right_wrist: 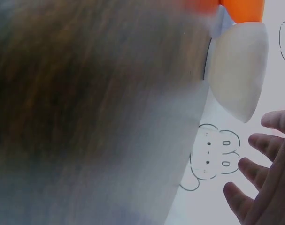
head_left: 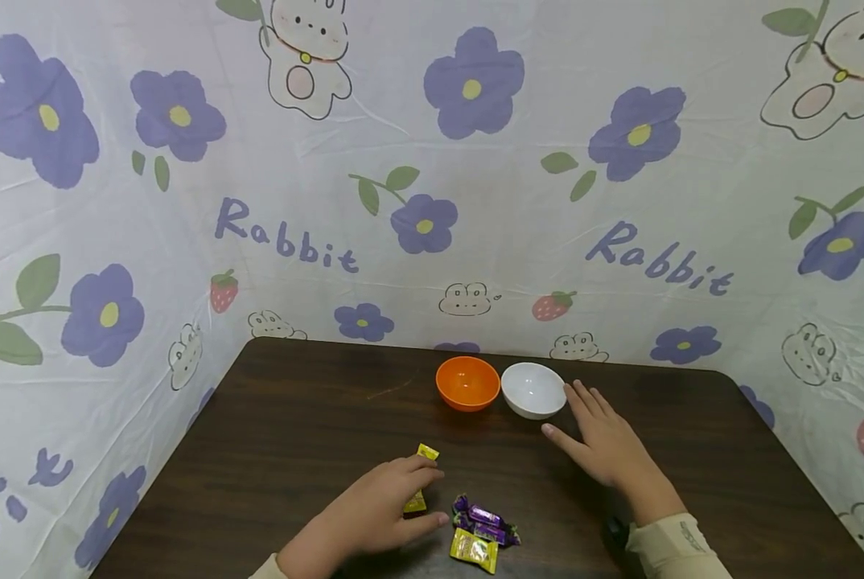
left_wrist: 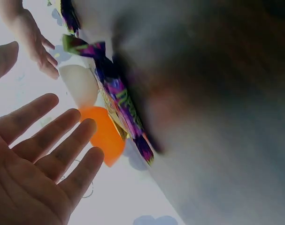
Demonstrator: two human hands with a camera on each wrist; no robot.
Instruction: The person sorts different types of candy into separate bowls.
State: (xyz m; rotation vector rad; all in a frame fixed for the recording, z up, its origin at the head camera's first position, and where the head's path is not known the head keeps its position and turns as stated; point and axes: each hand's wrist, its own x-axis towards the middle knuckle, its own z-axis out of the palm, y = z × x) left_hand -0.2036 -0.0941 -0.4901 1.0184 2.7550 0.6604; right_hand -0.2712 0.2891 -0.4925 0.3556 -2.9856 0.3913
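My left hand (head_left: 377, 503) hovers over the front middle of the table, fingers spread and relaxed, partly hiding a yellow wrapped candy (head_left: 415, 503). To the right of its thumb lie purple wrapped candies (head_left: 486, 519) with another yellow candy (head_left: 474, 550) in front of them. In the left wrist view that palm (left_wrist: 29, 173) holds nothing, and a purple candy (left_wrist: 119, 98) lies beyond the fingertips. My right hand (head_left: 609, 442) reaches toward the white bowl (head_left: 533, 392), its straight fingertips right at the bowl's right rim. Against the white bowl's left side stands an orange bowl (head_left: 467, 384).
The dark brown table (head_left: 316, 418) has its back edge just behind the bowls. A white cloth (head_left: 388, 305) printed with purple flowers and rabbits hangs behind and along both sides. Something small and black (head_left: 615, 531) sits beside the right sleeve.
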